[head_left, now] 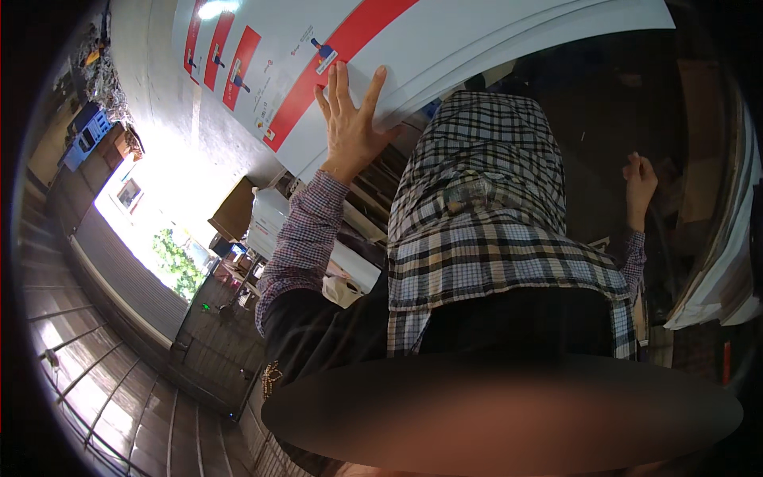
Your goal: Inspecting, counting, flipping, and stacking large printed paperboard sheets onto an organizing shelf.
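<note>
My left hand (350, 131) lies with its fingers spread on a stack of large white printed sheets (469, 60). The sheets carry red bands and small pictures of blue bottles. Two of its fingertips reach onto the widest red band (358, 36). Away to the right, my right hand (640, 188) is off the sheets, in the dim area beside my plaid apron (477, 175). Its fingers are loosely bent, and I see nothing in them.
Pale stacked sheets or boards (719, 238) stand along the right side. A brown box (232, 208) and a white-topped surface (269, 222) are behind my left arm. A blue crate (87, 139) sits at the far left, near a bright opening with a green plant (176, 258).
</note>
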The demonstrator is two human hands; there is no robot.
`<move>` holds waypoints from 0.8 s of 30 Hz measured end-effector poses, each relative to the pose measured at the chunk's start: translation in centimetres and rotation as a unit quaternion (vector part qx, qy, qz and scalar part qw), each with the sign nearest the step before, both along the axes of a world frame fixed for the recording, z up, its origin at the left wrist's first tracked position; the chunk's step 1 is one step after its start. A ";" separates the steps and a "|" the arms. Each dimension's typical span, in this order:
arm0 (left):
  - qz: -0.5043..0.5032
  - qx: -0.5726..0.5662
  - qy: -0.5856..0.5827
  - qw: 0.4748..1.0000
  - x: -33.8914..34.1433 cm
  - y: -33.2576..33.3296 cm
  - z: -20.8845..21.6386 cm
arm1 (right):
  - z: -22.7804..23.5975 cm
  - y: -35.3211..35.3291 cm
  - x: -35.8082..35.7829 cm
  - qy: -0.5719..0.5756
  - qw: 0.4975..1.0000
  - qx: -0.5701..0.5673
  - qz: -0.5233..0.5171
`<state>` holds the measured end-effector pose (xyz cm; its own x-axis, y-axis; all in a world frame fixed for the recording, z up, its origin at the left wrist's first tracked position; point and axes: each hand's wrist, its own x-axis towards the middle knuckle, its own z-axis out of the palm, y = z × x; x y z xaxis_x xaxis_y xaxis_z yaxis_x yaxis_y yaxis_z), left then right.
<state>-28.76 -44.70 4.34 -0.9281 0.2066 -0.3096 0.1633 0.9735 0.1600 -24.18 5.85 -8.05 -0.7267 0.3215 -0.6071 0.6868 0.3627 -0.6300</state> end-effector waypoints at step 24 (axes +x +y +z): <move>-0.134 0.166 0.370 0.904 -12.7 -2.4 1.7 | -4.2 -4.5 1.8 -0.077 0.982 -0.060 0.159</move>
